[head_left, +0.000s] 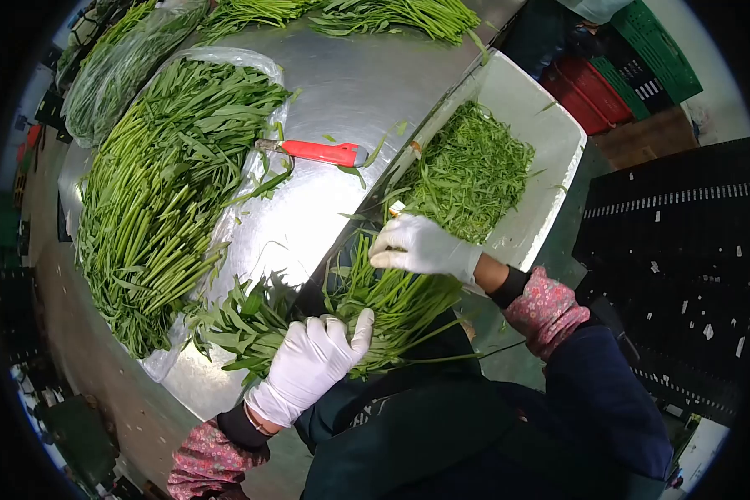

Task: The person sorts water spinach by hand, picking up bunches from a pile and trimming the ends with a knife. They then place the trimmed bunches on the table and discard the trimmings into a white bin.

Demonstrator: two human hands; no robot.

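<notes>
My left hand [315,360], in a white glove, is closed round a bunch of water spinach [392,308] at the table's edge, its leaves to the left and its stems to the right. My right hand [425,246], gloved too, is over the stems by the near rim of a white bin [550,212]. Its fingers are pinched together; what lies between them is hidden. Torn green leaves [467,175] lie in the bin. A red-handled knife [321,152] rests on the metal table [333,92], beyond my hands.
A large heap of water spinach [158,200] lies on clear plastic at the left of the table. Further bunches [392,17] and a plastic-wrapped bundle [125,83] are at the back. Black crates [675,250] stand at the right, red [587,96] and green crates [654,62] behind the bin.
</notes>
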